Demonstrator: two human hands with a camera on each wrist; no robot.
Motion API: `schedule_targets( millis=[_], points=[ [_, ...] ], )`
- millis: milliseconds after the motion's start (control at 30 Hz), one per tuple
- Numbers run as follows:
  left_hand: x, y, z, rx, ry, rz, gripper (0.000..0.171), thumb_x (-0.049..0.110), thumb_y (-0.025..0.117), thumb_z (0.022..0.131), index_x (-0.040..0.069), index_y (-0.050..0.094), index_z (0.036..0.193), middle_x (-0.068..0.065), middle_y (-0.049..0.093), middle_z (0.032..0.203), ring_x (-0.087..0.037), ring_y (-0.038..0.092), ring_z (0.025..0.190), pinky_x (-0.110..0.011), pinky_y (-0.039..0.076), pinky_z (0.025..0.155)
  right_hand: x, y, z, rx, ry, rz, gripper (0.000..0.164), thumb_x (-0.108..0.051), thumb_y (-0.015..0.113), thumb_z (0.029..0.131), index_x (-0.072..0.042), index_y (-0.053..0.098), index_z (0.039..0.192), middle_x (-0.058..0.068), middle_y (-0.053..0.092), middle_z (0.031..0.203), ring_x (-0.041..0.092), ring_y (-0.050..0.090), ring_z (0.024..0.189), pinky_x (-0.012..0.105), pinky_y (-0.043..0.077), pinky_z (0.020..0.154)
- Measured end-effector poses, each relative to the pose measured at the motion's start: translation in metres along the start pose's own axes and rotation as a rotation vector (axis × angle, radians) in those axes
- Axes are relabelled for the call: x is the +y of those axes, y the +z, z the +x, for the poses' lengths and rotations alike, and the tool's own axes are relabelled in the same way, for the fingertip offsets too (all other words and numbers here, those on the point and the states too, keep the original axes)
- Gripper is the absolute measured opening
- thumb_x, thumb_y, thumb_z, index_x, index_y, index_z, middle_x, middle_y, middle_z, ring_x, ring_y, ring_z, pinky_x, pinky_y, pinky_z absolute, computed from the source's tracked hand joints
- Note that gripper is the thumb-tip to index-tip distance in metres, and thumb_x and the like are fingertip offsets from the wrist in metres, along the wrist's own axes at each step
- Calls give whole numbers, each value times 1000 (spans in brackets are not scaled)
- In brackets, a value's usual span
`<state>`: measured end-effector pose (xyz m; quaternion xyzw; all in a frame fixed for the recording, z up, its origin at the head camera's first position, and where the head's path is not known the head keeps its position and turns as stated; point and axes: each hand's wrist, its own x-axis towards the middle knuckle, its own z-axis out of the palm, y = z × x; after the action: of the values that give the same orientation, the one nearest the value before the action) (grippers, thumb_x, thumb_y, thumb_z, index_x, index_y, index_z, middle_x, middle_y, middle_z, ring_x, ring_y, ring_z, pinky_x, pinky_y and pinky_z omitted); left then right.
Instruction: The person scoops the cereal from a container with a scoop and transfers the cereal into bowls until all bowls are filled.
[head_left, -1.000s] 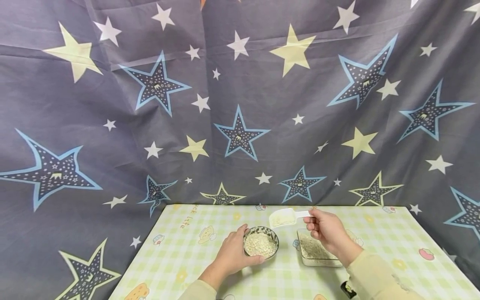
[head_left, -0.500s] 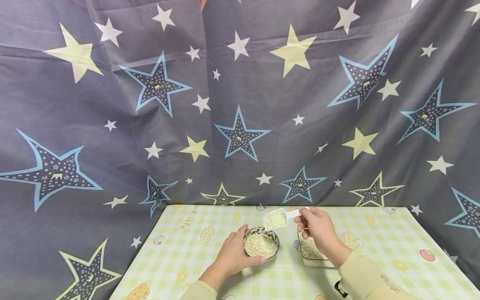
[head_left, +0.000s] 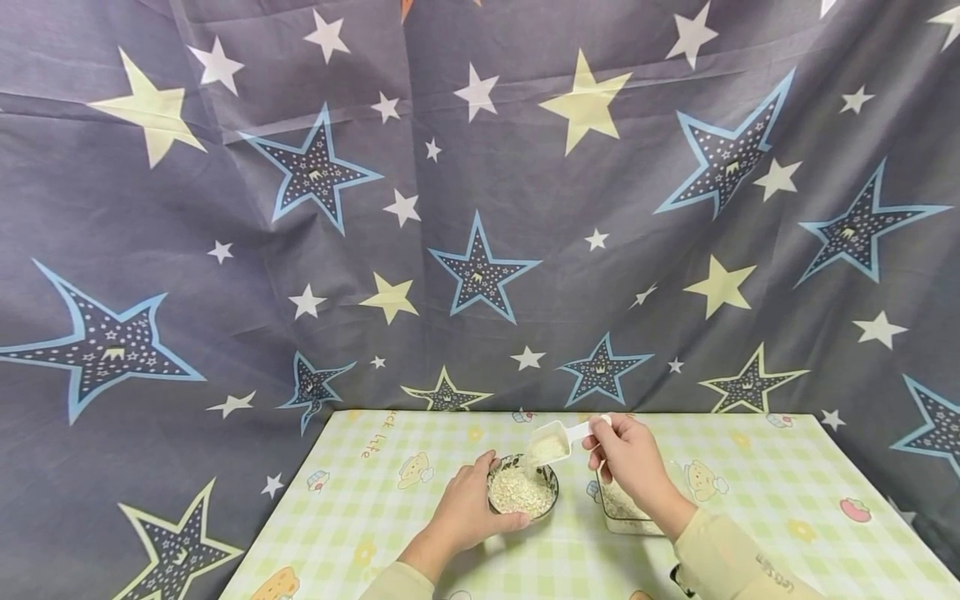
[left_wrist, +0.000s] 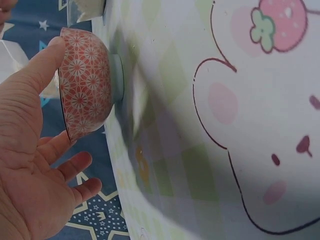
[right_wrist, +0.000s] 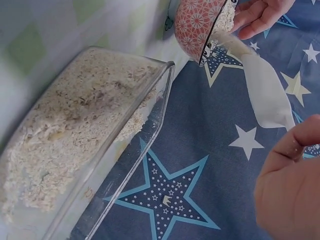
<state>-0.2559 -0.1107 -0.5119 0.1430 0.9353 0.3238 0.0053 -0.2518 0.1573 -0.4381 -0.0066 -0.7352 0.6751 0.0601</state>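
Observation:
My left hand (head_left: pixel 468 504) grips a small bowl by its rim, thumb on the near side and fingers on the far side. A red floral pattern covers the outside of the bowl (left_wrist: pixel 85 80); whether its foot touches the table I cannot tell. Pale oat flakes (head_left: pixel 519 493) fill much of it. My right hand (head_left: pixel 633 462) pinches the handle of a white scoop (right_wrist: pixel 267 92). The scoop tilts down over the bowl's far right side, and flakes pour from its lip into the bowl. Below my right hand stands a rectangular glass container (head_left: pixel 633 527), partly hidden by it.
More oat flakes (right_wrist: pixel 95 95) lie in the glass container, to the right of the bowl. A green-and-white checked cloth with cartoon prints covers the table (head_left: pixel 315 533). Behind its far edge hangs a dark curtain (head_left: pixel 480 167) with stars.
My right hand has moved the scoop left to the bowl and tipped it, so flakes now fall out. My left hand and the bowl have stayed in place.

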Motion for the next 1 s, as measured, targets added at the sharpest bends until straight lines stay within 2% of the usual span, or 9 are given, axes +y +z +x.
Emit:
schedule_targets(
  millis=[200, 367, 533, 633, 767, 867, 1000],
  points=[
    [1, -1, -1, -6, -3, 5, 121, 62, 93, 73, 3, 36, 164, -23, 59, 151, -46, 56, 138, -66, 48, 115, 1, 0, -3, -24, -56, -62, 30, -19, 57, 110, 8, 66, 102, 0, 69, 75, 12, 61, 54, 26, 50, 42],
    [2, -1, -1, -8, -3, 3, 122, 61, 93, 74, 2, 36, 163, -22, 58, 151, -46, 57, 137, -67, 48, 115, -1, -1, -7, -39, -105, -133, 28, -21, 59, 110, 2, 69, 98, 0, 69, 76, 13, 61, 53, 30, 52, 42],
    [1, -1, 0, 1, 5, 7, 122, 61, 93, 73, 1, 36, 163, -21, 59, 150, -45, 57, 136, -66, 48, 115, -2, 0, -14, -59, -183, -227, 26, -24, 60, 110, -5, 72, 97, 1, 69, 74, 15, 60, 51, 27, 50, 41],
    [1, -2, 1, 6, 7, 7, 122, 62, 93, 73, 1, 37, 163, -22, 59, 150, -45, 58, 136, -65, 49, 114, 1, 3, -19, -72, -322, -321, 23, -23, 60, 110, -6, 76, 104, -2, 70, 76, 9, 61, 53, 26, 52, 45],
    [0, -2, 1, 5, 4, 5, 122, 63, 92, 73, 2, 37, 163, -21, 60, 150, -44, 58, 136, -64, 49, 114, 7, 7, -27, -116, -577, -439, 17, -15, 61, 109, -7, 76, 112, -8, 69, 79, -2, 60, 58, 20, 52, 50],
    [0, -1, 0, 7, 10, 3, 122, 62, 93, 72, 2, 38, 163, -20, 61, 149, -44, 59, 135, -64, 50, 114, 12, 9, -32, -137, -778, -532, 13, -9, 66, 105, -9, 76, 113, -12, 65, 79, -9, 52, 61, 13, 48, 53],
    [0, -2, -2, 6, 17, 5, 122, 62, 93, 73, 1, 37, 163, -22, 60, 149, -45, 59, 134, -65, 50, 113, 15, 9, -35, -113, -990, -639, 20, -4, 74, 98, -14, 76, 116, -14, 65, 83, -12, 42, 65, 7, 42, 58]
  ],
)
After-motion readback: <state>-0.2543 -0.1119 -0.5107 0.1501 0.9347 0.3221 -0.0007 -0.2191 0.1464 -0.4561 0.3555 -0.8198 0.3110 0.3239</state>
